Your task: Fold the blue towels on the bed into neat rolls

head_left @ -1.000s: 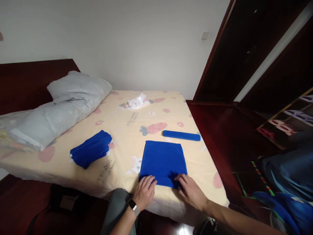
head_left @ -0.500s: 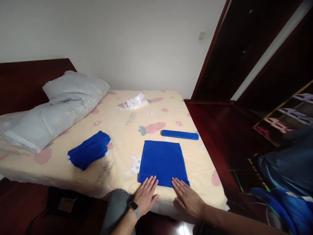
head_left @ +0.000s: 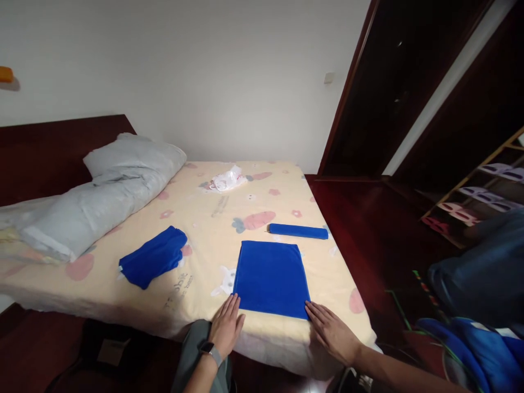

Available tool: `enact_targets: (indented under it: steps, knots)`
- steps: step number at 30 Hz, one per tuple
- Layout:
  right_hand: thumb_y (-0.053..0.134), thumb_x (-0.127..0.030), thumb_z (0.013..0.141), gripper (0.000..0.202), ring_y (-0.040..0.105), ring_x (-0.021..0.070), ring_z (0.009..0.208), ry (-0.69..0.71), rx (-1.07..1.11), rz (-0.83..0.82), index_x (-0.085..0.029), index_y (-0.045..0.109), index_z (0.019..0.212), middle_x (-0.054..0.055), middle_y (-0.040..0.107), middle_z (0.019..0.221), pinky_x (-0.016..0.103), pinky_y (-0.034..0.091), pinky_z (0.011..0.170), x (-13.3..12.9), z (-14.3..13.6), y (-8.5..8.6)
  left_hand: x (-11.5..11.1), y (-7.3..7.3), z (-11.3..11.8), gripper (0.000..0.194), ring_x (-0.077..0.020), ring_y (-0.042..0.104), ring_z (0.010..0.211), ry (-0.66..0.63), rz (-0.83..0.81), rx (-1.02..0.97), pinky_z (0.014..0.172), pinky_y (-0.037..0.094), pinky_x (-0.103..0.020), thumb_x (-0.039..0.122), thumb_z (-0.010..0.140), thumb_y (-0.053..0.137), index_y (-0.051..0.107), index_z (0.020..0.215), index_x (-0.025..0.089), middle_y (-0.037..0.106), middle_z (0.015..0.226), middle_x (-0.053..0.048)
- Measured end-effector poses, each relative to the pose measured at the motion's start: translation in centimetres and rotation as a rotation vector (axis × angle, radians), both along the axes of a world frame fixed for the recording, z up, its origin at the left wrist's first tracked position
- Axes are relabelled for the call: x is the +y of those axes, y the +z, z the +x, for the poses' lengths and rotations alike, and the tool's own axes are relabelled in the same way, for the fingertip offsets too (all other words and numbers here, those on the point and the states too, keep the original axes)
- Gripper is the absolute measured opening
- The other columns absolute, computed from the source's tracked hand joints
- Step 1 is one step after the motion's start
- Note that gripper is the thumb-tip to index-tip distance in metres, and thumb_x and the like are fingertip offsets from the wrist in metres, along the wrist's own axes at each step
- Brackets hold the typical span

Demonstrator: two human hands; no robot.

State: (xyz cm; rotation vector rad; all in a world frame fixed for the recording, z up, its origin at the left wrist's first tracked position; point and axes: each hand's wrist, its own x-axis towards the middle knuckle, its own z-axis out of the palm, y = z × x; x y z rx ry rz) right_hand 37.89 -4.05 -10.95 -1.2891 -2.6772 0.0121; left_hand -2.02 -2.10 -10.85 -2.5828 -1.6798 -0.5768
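Squarish blue cloth (head_left: 270, 278) lies flat (edges fairly straight), left hand (head_left: 226, 326) and right hand (head_left: 333, 333) unclenched, touching its near corners.

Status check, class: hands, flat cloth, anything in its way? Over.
Left hand open at near-left corner of flat cloth; right hand open at near-right corner. Flat cloth squarish, smooth. Roll beyond, crumpled cloth left; neither overlaps it.

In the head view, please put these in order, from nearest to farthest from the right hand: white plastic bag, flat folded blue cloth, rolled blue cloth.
1. Flat folded blue cloth: the right hand touches its near right corner.
2. Rolled blue cloth: beyond it, slightly right.
3. White plastic bag: farther back, leftward.
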Motion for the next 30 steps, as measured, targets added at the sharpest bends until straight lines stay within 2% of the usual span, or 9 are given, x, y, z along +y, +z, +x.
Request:
enact_targets:
  steps: [4, 9, 12, 15, 19, 24, 27, 30]
  knots:
    - [0.046, -0.014, 0.089, 0.048, 0.057, 0.0299, 0.123, -0.086, -0.028, -0.031, -0.013, 0.058, 0.136, 0.015, 0.059, 0.138, 0.046, 0.048, 0.105, 0.7, -0.8, 0.7, 1.2, 1.5, 0.0, 0.041, -0.0276, 0.063, 0.117, 0.042, -0.022, -0.066, 0.099, 0.053, -0.047, 0.017, 0.086, 0.052, 0.064, 0.124, 0.025, 0.068, 0.126, -0.007]
    - [0.042, -0.001, 0.084, 0.05, 0.063, 0.0271, 0.11, -0.122, -0.045, -0.083, -0.015, 0.066, 0.125, 0.014, 0.067, 0.124, 0.042, 0.051, 0.102, 2.0, -1.4, 0.8, 2.7, 2.0, -0.7, 0.051, -0.0267, 0.063, 0.11, 0.02, -0.069, -0.115, 0.096, 0.052, -0.046, 0.005, 0.072, 0.052, 0.066, 0.116, 0.028, 0.069, 0.118, -0.004]
    - [0.04, 0.002, 0.084, 0.051, 0.065, 0.0254, 0.108, -0.106, -0.06, -0.079, -0.015, 0.066, 0.123, 0.013, 0.068, 0.121, 0.039, 0.053, 0.1, 2.5, -1.3, 0.9, 3.3, 2.0, -1.3, 0.052, -0.0246, 0.063, 0.109, -0.004, -0.102, -0.141, 0.095, 0.052, -0.044, 0.002, 0.075, 0.049, 0.066, 0.116, 0.029, 0.07, 0.117, -0.003]
    - [0.036, 0.005, 0.082, 0.054, 0.065, 0.0248, 0.107, -0.071, -0.061, -0.069, -0.015, 0.066, 0.123, 0.012, 0.069, 0.121, 0.038, 0.053, 0.099, 2.7, -1.0, 1.5, 3.6, 2.5, -1.8, 0.043, -0.0236, 0.063, 0.109, -0.059, -0.137, -0.163, 0.096, 0.05, -0.044, 0.007, 0.085, 0.049, 0.067, 0.117, 0.029, 0.07, 0.118, -0.003]
    - [0.04, -0.002, 0.089, 0.043, 0.067, 0.0251, 0.101, -0.062, -0.032, -0.086, -0.016, 0.067, 0.119, 0.012, 0.071, 0.115, 0.038, 0.053, 0.092, 2.8, -0.8, 3.2, 3.4, 3.4, -2.5, 0.037, -0.0225, 0.061, 0.11, -0.103, -0.137, -0.188, 0.098, 0.047, -0.043, 0.01, 0.089, 0.049, 0.066, 0.117, 0.028, 0.07, 0.116, -0.003]
    - [0.046, -0.014, 0.095, 0.028, 0.065, 0.024, 0.093, -0.076, -0.017, -0.155, -0.02, 0.07, 0.107, 0.009, 0.073, 0.095, 0.035, 0.048, 0.085, 2.5, -1.0, 5.4, 2.4, 4.1, -2.6, 0.032, -0.0224, 0.06, 0.104, -0.1, -0.132, -0.164, 0.095, 0.047, -0.041, 0.005, 0.083, 0.05, 0.066, 0.103, 0.024, 0.07, 0.105, -0.004]
    - [0.048, -0.019, 0.094, 0.025, 0.064, 0.0256, 0.097, -0.127, -0.037, -0.226, -0.02, 0.07, 0.107, 0.01, 0.071, 0.105, 0.037, 0.048, 0.086, 2.2, -1.5, 6.0, 2.0, 4.1, -2.2, 0.036, -0.0226, 0.059, 0.102, -0.104, -0.157, -0.125, 0.094, 0.047, -0.041, 0.001, 0.075, 0.05, 0.066, 0.1, 0.023, 0.069, 0.102, -0.004]
    - [0.058, -0.021, 0.086, 0.031, 0.061, 0.0293, 0.106, -0.159, -0.047, -0.259, -0.019, 0.067, 0.115, 0.012, 0.067, 0.119, 0.043, 0.048, 0.093, 2.1, -2.0, 5.9, 2.1, 4.0, -1.6, 0.052, -0.0242, 0.057, 0.11, -0.128, -0.148, -0.107, 0.101, 0.044, -0.044, 0.0, 0.072, 0.05, 0.064, 0.115, 0.025, 0.068, 0.112, -0.004]
